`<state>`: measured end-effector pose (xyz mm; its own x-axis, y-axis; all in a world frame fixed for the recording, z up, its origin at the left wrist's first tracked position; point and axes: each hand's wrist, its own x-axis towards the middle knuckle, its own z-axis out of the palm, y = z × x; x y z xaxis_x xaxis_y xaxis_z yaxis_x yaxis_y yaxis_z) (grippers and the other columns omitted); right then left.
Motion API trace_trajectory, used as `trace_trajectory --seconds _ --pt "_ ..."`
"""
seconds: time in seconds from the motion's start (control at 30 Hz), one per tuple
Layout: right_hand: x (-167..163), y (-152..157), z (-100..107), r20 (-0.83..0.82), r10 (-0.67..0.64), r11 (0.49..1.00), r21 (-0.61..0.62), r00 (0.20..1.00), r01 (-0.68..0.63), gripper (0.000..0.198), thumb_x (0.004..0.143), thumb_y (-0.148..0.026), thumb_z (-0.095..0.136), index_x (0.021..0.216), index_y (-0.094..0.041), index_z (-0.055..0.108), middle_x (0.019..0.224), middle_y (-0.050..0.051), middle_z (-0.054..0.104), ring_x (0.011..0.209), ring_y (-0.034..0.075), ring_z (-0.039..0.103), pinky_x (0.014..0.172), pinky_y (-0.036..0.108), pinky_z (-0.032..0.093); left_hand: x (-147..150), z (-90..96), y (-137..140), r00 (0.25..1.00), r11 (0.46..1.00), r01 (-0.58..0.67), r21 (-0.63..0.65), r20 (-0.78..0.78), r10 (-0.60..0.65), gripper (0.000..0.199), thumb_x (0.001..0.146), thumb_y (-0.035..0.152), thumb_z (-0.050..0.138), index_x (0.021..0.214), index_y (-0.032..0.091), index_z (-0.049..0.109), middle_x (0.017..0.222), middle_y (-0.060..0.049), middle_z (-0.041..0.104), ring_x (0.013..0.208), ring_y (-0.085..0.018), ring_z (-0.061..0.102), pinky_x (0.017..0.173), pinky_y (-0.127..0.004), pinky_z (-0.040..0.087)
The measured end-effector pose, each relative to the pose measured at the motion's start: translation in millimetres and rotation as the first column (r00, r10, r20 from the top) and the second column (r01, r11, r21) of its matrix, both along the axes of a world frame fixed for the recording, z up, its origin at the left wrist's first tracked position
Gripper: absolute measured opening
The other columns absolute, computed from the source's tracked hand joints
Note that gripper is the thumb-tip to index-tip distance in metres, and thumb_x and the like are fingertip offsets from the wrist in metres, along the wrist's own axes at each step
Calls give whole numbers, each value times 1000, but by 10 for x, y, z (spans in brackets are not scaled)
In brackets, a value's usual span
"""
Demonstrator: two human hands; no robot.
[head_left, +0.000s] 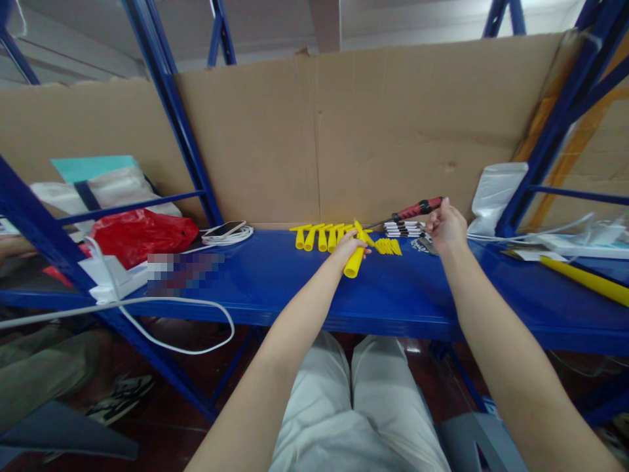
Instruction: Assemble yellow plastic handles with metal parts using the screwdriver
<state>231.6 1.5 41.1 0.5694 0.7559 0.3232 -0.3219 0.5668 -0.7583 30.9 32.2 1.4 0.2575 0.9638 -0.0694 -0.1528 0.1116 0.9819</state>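
My left hand (348, 250) is closed around a yellow T-shaped plastic piece (352, 267), whose round open end points down toward me. With bent fingers, my right hand (447, 224) grips the butt of a red and black screwdriver (417, 209). The screwdriver lies nearly level, its thin shaft pointing left toward the top of the yellow piece; whether the tip touches it I cannot tell. Behind my left hand stands a row of several similar yellow T-shaped pieces (308, 238). Small flat yellow pieces (389, 246) lie between my hands, beside small metal parts (420, 245).
Small white and black bundles (403, 229) sit behind on the blue shelf (295, 295). A phone (225, 229) rests on a coiled white cable at left, near a red bag (145, 236). Cardboard (373, 131) closes the back. A long yellow object (587, 280) lies at right.
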Motion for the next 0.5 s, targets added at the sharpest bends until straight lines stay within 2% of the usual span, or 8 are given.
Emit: trace_trajectory --seconds 0.13,0.3,0.4,0.5 --pt "12 21 -19 -8 -58 998 16 998 58 47 75 -48 76 69 -22 37 49 -12 36 34 4 32 31 17 24 -4 8 -2 1000 1000 10 -1 4 -10 87 69 -3 56 150 19 30 110 -13 69 50 -9 61 43 -18 44" --pt "18 44 -24 -39 -67 998 -22 997 66 43 78 -44 74 66 -22 38 45 -12 28 33 6 29 31 19 25 -7 10 3 1000 1000 15 7 -14 -15 85 70 -3 55 149 18 32 110 -13 70 50 -8 60 44 -17 44" --pt "20 29 -17 -27 -36 999 -11 999 36 40 79 -46 72 68 -21 44 43 -13 26 33 6 29 31 19 26 -7 6 6 1000 1000 6 12 -20 -6 88 69 -1 57 150 20 28 111 -13 70 51 -9 61 45 -18 46" --pt "31 16 -9 -1 38 999 12 999 -38 40 81 -51 69 69 -21 47 42 -12 27 33 5 30 32 18 27 -7 3 9 1000 1000 2 28 -20 -2 83 70 -2 55 148 17 32 106 -13 71 49 -9 60 46 -20 46"
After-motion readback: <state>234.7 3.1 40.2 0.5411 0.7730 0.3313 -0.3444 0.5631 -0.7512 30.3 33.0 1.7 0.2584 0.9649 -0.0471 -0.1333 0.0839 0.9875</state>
